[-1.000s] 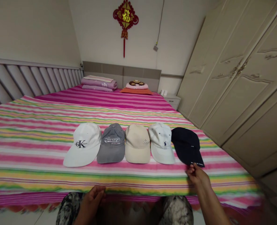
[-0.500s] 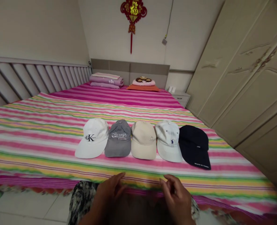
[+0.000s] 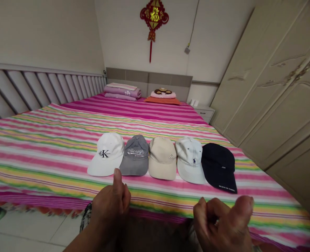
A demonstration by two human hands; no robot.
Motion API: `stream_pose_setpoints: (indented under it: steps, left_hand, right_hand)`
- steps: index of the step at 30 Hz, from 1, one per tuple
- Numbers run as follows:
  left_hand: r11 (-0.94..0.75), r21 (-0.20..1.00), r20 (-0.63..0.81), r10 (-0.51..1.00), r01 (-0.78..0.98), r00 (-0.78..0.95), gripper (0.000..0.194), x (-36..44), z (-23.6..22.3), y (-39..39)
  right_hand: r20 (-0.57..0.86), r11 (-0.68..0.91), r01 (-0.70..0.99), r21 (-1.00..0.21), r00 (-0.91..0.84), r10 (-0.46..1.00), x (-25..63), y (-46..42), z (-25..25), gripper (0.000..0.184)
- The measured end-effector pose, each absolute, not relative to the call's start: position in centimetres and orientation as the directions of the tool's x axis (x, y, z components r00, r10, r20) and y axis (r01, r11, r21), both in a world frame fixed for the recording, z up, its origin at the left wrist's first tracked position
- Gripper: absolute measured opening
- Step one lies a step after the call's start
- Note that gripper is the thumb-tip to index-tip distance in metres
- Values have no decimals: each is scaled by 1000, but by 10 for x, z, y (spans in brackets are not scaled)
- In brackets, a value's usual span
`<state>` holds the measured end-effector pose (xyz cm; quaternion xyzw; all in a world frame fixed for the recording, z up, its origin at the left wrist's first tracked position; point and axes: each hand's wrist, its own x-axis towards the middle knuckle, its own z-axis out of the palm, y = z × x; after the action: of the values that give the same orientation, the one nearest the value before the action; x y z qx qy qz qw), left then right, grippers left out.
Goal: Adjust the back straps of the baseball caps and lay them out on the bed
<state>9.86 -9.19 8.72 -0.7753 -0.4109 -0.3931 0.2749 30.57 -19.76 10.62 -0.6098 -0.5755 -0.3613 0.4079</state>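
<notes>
Several baseball caps lie side by side in a row on the striped bedspread (image 3: pixel 65 147), brims toward me. From the left they are a white cap (image 3: pixel 110 148) with CK letters, a grey cap (image 3: pixel 135 166), a beige cap (image 3: pixel 162 168), a pale blue cap (image 3: pixel 190 171) and a black cap (image 3: pixel 218 164). My left hand (image 3: pixel 111 199), thumb up and fingers curled, is held in front of the grey and white caps, holding nothing. Lower right, my right hand (image 3: pixel 221 222) is also curled with its thumb raised, nothing visible in it, nearest the black cap.
Folded purple bedding (image 3: pixel 123 92) and an orange pillow (image 3: pixel 162 100) lie by the headboard (image 3: pixel 167 81). A slatted rail (image 3: pixel 57 85) runs along the left. On the right are a nightstand (image 3: pixel 206 113) and a large wardrobe (image 3: pixel 260 101).
My right hand has left the black cap's brim and moved toward me. Both hands have gone from loosely apart fingers to curled fingers with raised thumbs. The view has turned slightly right.
</notes>
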Motion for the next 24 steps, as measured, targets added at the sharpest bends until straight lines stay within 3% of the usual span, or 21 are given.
stream_pose_setpoints:
  steps: [2,4,6,7,9,10,12,13,15,18,24]
  left_hand:
    - [-512,-96,844,413,854,343,80,99,88,-92]
    - [-518,-74,850,414,852,326,79,100,84,-91]
    - [-549,-39,830,447,835,333,74,100,75,-86]
    - [-575,-19,801,481,818,357,68,101,70,-82]
    - [-649,36,691,565,760,450,45,101,55,-72]
    - [-676,79,607,615,732,503,31,100,47,-68]
    - [-668,183,411,719,722,561,30,99,30,-61]
    - [-638,231,313,764,735,564,36,98,22,-59]
    - [-561,309,164,827,768,538,41,95,6,-59]
    - [-517,435,51,832,737,553,40,94,-15,-65]
    - [-523,576,23,779,628,627,38,108,-38,-79]
  right_hand:
    - [929,21,997,-74,61,366,307,-195,105,30]
    - [933,37,996,-81,62,354,307,-190,99,51]
    - [903,64,991,-117,79,423,309,-182,88,60]
    - [867,85,983,-165,103,488,312,-177,81,56]
    - [756,153,921,-359,190,626,324,-166,62,33]
    - [665,161,835,-526,286,690,333,-161,51,21]
    - [338,84,418,-905,585,737,356,-154,28,13]
    - [119,70,98,-993,729,674,370,-152,17,15]
    - [-7,86,-71,-994,810,587,396,-152,-1,22]
    - [-130,168,-238,-957,863,488,433,-158,-16,27]
    - [-365,239,-502,-831,817,447,484,-157,-5,17]
